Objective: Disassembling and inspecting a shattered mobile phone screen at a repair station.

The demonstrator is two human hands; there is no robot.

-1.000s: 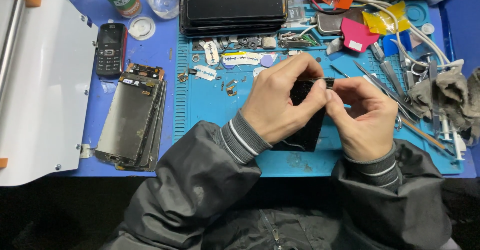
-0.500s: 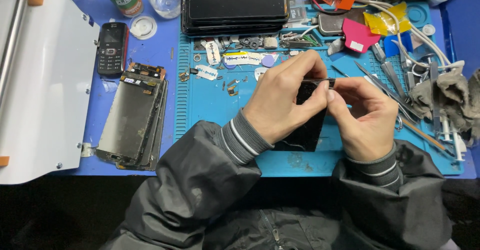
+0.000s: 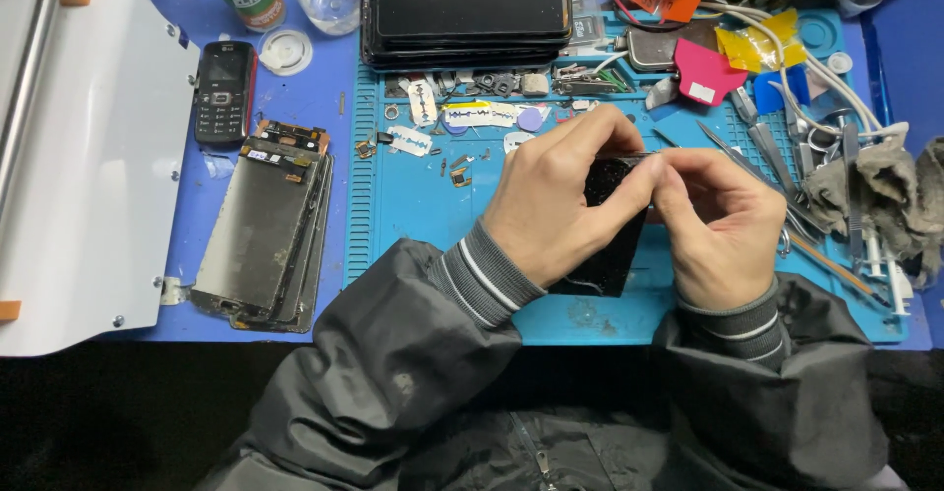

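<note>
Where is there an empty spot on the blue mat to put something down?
The barest patch of the blue mat lies between the stack of dark screens and the left hand. The mat's top edge, below the pile of black phones, is littered with small parts. Right of the right hand, tweezers and a grey rag crowd it.
</note>
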